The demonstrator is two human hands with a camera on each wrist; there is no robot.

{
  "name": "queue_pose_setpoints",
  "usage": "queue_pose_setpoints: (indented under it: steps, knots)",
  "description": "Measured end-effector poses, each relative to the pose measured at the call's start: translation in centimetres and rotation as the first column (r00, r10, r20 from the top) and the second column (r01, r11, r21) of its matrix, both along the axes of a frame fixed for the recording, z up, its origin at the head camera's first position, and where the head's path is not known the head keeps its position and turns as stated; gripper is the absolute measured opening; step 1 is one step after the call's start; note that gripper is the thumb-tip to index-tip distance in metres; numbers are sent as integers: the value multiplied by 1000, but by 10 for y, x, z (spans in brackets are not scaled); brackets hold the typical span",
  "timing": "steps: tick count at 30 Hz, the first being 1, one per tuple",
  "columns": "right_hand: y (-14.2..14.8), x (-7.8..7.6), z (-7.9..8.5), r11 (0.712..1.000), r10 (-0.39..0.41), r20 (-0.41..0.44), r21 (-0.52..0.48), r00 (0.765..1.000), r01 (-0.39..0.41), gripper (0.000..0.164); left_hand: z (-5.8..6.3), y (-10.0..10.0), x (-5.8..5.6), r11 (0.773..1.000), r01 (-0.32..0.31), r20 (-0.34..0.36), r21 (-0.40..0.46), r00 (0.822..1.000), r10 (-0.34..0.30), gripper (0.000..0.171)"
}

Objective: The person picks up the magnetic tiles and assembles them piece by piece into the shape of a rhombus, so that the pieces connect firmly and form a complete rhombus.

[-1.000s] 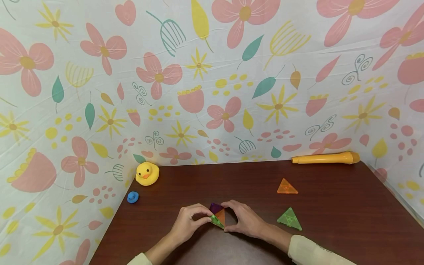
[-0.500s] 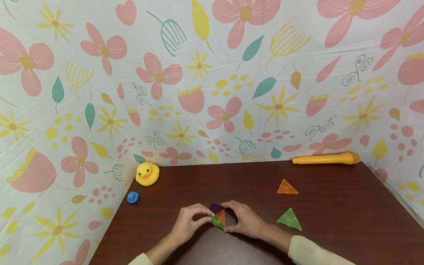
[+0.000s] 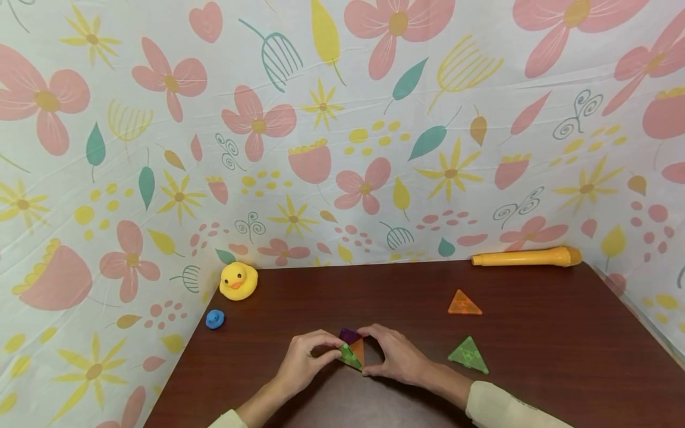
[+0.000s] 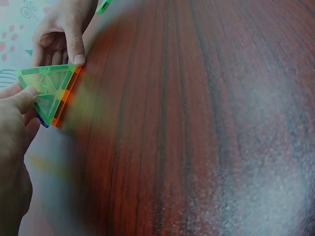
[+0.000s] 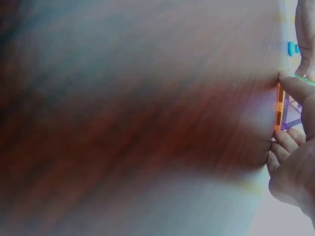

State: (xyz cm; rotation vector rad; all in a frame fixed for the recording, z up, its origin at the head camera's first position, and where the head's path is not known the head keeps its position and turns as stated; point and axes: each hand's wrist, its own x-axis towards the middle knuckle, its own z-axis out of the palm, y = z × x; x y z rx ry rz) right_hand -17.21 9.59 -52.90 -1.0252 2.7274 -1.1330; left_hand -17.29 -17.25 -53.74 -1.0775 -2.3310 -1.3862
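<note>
In the head view my left hand [image 3: 302, 361] pinches a see-through green triangular magnetic tile [image 3: 349, 355] between thumb and fingertips. The green tile leans at a slant against an orange tile [image 3: 358, 349] and a purple tile [image 3: 349, 336], and all meet along their edges. My right hand [image 3: 397, 355] spans the orange tile's right side, thumb at the near corner and fingertips at the far one. In the left wrist view the green tile [image 4: 47, 88] faces the camera, with the orange edge [image 4: 66, 98] beside it. The right wrist view shows the purple tile [image 5: 292, 115] behind the orange edge [image 5: 279, 107].
To the right on the brown table [image 3: 407, 291] lie a loose orange triangle [image 3: 464, 303] and a loose green triangle [image 3: 469, 355]. A yellow toy microphone [image 3: 527, 257] lies along the back. At left sit a yellow rubber duck [image 3: 238, 281] and a small blue duck [image 3: 214, 319].
The green tile has tilted slightly, so more of its face shows in the head view. Both hands stay almost in place.
</note>
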Motion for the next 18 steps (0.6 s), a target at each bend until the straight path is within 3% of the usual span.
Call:
queue_pose_setpoints:
  steps: [10,18]
  knots:
    - [0,1,0,1000,2,12,-7,1000,-2,70,0,0,3,999,-38,-59,-23,998,36,20]
    - [0,0,0,1000,0,10,-2,1000,0,69,1,0,4,999,-28,-46,-38,999,26,19]
